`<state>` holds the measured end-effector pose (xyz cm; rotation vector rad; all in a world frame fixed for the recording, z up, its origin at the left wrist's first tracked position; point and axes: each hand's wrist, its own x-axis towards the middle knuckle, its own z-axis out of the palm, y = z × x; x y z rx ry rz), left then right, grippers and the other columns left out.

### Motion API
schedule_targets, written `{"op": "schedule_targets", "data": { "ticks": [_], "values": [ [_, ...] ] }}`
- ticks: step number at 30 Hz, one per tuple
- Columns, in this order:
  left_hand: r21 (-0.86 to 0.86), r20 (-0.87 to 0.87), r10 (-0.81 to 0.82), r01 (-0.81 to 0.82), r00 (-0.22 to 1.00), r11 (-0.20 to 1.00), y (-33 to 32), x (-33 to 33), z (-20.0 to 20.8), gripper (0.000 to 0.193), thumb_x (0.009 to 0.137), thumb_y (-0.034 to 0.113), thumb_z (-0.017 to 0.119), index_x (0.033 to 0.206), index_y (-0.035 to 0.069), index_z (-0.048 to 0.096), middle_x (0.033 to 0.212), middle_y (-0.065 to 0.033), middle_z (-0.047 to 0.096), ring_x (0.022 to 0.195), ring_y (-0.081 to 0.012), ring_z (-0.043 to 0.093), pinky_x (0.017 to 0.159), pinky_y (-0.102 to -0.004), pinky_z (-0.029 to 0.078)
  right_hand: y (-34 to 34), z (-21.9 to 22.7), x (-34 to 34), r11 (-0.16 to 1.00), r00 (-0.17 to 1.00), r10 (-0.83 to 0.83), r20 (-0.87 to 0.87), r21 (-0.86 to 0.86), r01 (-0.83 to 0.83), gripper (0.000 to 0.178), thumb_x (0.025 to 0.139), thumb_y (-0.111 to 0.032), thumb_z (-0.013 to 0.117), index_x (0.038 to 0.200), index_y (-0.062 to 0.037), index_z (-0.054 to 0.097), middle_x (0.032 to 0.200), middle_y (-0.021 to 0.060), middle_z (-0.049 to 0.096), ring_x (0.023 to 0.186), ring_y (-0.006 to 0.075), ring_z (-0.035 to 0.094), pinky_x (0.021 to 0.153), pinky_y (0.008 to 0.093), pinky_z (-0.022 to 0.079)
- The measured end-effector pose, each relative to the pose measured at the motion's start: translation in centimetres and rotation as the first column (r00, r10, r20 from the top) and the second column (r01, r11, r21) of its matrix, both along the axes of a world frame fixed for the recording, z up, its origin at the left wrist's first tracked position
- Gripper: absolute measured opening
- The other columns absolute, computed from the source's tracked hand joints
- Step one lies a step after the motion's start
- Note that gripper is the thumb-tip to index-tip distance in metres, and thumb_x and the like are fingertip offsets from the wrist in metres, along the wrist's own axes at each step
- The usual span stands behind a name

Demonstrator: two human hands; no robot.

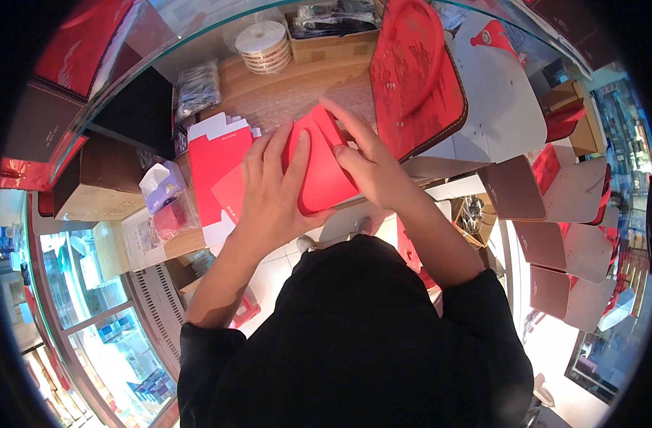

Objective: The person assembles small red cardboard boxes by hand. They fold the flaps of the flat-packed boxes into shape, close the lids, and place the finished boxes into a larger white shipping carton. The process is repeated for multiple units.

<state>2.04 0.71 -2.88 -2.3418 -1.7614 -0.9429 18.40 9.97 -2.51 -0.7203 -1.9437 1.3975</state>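
Between my hands is a red cardboard box (319, 175), tilted over the wooden table near its front edge. My left hand (276, 171) grips it from the left, fingers laid over its upper face and thumb along the lower edge. At the upper right corner, my right hand (362, 157) holds the narrow side, index finger along the top end and thumb bent against the edge. Just left of the box lie flat red cardboard blanks (210, 171) with white tabs, partly covered by my left forearm and hand.
Behind stand a stack of white ribbon spools (263, 46) and an open carton (333, 46) of dark packets. A tissue box (162, 184) sits at the left, beside a brown carton (101, 175). Large red and white bags (419, 93) crowd the right. A glass edge (133, 75) runs above.
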Motion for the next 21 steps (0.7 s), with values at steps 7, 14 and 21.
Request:
{"op": "schedule_targets", "data": {
  "ticks": [7, 14, 21],
  "values": [
    [0.028, -0.020, -0.018, 0.018, 1.000, 0.999, -0.07, 0.43, 0.30, 0.099, 0.052, 0.034, 0.082, 0.136, 0.005, 0.039, 0.141, -0.0235, 0.031, 0.120, -0.0413, 0.036, 0.096, -0.0528, 0.032, 0.76, 0.01, -0.79, 0.988, 0.989, -0.110, -0.098, -0.120, 0.098, 0.032, 0.092, -0.013, 0.050, 0.123, -0.0065, 0.047, 0.119, 0.0114, 0.050, 0.108, 0.0200, 0.050, 0.089, 0.0320, 0.043],
    [0.043, -0.026, -0.016, 0.017, 1.000, 0.999, 0.00, 0.23, 0.19, 0.098, 0.053, 0.034, 0.082, 0.136, 0.005, 0.040, 0.141, -0.0232, 0.032, 0.119, -0.0410, 0.037, 0.095, -0.0529, 0.033, 0.98, -0.08, -0.96, 0.991, 0.989, -0.128, -0.068, -0.038, 0.126, 0.028, 0.092, -0.008, 0.051, 0.120, -0.0074, 0.048, 0.118, 0.0053, 0.051, 0.106, 0.0141, 0.052, 0.085, 0.0297, 0.045],
    [0.036, -0.012, -0.025, 0.025, 1.000, 0.999, 0.06, 0.18, 0.29, 0.100, 0.050, 0.032, 0.083, 0.136, 0.005, 0.040, 0.141, -0.0234, 0.031, 0.119, -0.0412, 0.037, 0.094, -0.0530, 0.033, 0.90, 0.63, -0.60, 0.991, 0.991, -0.090, -0.095, 0.093, 0.098, 0.028, 0.088, -0.007, 0.054, 0.116, -0.0062, 0.050, 0.121, 0.0097, 0.049, 0.113, 0.0210, 0.049, 0.091, 0.0329, 0.043]
  ]
}}
